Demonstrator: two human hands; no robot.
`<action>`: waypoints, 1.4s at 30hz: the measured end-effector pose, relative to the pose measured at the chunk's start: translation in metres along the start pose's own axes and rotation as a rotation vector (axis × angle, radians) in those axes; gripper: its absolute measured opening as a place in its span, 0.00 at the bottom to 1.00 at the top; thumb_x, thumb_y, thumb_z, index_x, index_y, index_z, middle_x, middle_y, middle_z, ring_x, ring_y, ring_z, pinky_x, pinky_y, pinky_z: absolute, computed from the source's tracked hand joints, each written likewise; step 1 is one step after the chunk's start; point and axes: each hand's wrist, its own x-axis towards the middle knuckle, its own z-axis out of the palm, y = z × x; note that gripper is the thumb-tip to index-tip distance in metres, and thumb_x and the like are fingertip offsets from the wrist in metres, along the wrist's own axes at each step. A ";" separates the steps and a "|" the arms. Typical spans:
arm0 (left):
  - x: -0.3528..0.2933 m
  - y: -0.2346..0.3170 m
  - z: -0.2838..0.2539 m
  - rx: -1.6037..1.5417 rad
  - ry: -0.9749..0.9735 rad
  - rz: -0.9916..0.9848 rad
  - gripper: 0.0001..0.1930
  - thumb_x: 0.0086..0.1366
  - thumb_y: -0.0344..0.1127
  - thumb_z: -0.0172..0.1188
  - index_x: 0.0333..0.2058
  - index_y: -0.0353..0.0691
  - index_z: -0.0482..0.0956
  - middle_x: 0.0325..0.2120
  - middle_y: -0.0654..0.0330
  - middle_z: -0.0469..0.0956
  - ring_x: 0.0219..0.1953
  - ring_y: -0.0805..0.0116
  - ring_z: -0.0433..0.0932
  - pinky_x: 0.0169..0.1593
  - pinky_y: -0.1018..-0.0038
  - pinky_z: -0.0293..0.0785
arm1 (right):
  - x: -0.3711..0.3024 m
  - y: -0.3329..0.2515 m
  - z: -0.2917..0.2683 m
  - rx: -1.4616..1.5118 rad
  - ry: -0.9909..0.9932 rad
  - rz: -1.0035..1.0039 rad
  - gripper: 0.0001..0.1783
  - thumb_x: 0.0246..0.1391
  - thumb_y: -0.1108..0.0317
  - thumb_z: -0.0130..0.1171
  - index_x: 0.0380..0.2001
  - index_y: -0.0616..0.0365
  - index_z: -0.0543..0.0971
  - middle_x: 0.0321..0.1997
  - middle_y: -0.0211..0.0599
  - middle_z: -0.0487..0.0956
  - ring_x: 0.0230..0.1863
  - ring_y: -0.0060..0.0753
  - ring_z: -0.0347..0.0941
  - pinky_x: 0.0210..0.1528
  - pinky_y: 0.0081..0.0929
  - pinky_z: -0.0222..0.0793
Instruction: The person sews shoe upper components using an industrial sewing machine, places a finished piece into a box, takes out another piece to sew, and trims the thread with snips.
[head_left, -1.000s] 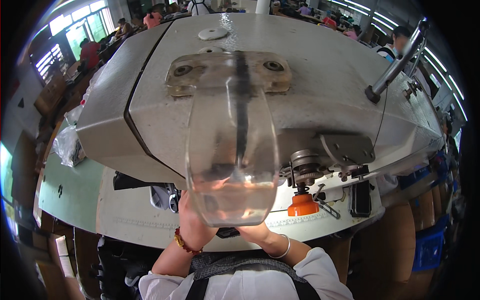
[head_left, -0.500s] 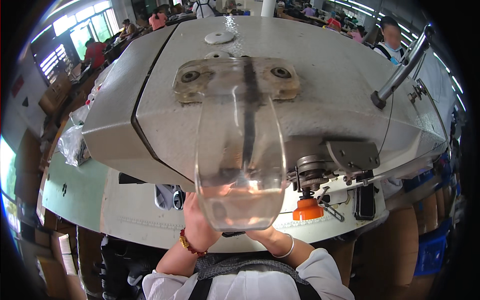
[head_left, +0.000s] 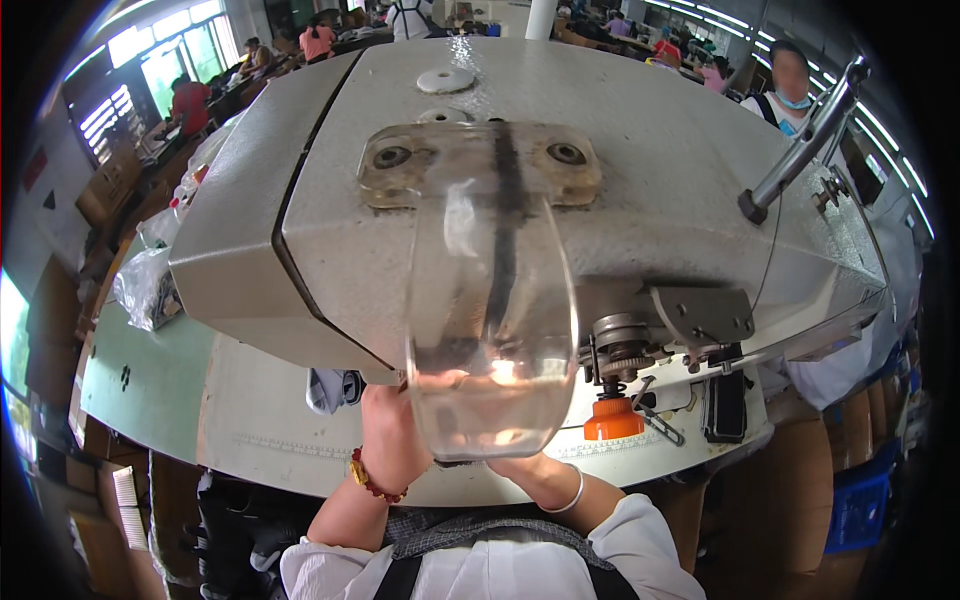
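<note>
A large pale sewing machine head (head_left: 250, 240) fills the middle of the view. Its clear plastic guard (head_left: 490, 400) hangs in front of my hands. My left hand (head_left: 392, 435), with a red and gold bracelet at the wrist, reaches under the head, its fingers hidden. Beside it lies a bundle of grey cloth (head_left: 325, 390) with a darker part against my hand. My right hand (head_left: 520, 468), a pale bangle at its wrist, is low behind the guard's bottom edge, fingers out of sight. Some dark material shows between the hands; what it is I cannot make out.
An orange cap (head_left: 614, 420) on a spring post stands right of my right hand. Near it lie small metal tools (head_left: 662, 426) and a black block (head_left: 724, 408). A plastic bag (head_left: 146, 290) sits at left; a blue crate (head_left: 858, 505) stands low right. People work in the background.
My left hand has shifted slightly, and its fingers are further under the machine. The dark, ring-like part by the grey cloth shows less. The person at far right has moved a little.
</note>
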 end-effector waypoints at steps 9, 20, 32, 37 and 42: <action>0.002 -0.004 0.004 0.036 -0.043 0.020 0.07 0.57 0.31 0.69 0.35 0.39 0.86 0.30 0.57 0.83 0.33 0.56 0.81 0.39 0.63 0.76 | -0.014 -0.013 0.038 -0.645 0.295 0.061 0.13 0.65 0.67 0.62 0.45 0.67 0.80 0.40 0.31 0.82 0.40 0.16 0.76 0.44 0.18 0.73; -0.054 -0.010 -0.016 -0.220 0.260 0.172 0.07 0.58 0.35 0.66 0.32 0.39 0.82 0.32 0.59 0.80 0.34 0.58 0.77 0.43 0.60 0.72 | -0.050 -0.087 0.050 -0.295 0.058 -0.352 0.18 0.60 0.57 0.59 0.40 0.62 0.74 0.37 0.43 0.73 0.37 0.38 0.72 0.45 0.49 0.76; -0.069 -0.025 0.033 -1.841 -0.084 -0.952 0.35 0.71 0.62 0.51 0.64 0.40 0.65 0.57 0.58 0.75 0.57 0.61 0.76 0.62 0.60 0.72 | -0.059 -0.165 0.099 0.240 -0.913 -0.208 0.11 0.69 0.56 0.52 0.41 0.51 0.67 0.42 0.37 0.64 0.43 0.33 0.65 0.59 0.60 0.77; -0.057 -0.025 0.034 -1.757 -0.108 -0.998 0.27 0.72 0.56 0.54 0.58 0.40 0.71 0.49 0.59 0.80 0.50 0.64 0.80 0.55 0.65 0.79 | -0.070 -0.170 0.097 0.220 -0.941 -0.254 0.11 0.69 0.57 0.52 0.41 0.51 0.68 0.44 0.39 0.66 0.43 0.34 0.65 0.59 0.58 0.77; -0.052 -0.016 0.034 -1.612 0.039 -0.988 0.16 0.73 0.40 0.57 0.53 0.37 0.74 0.46 0.59 0.80 0.45 0.67 0.81 0.51 0.69 0.81 | -0.080 -0.173 0.091 0.205 -0.906 -0.278 0.10 0.69 0.59 0.53 0.42 0.52 0.69 0.45 0.41 0.68 0.44 0.34 0.67 0.58 0.59 0.78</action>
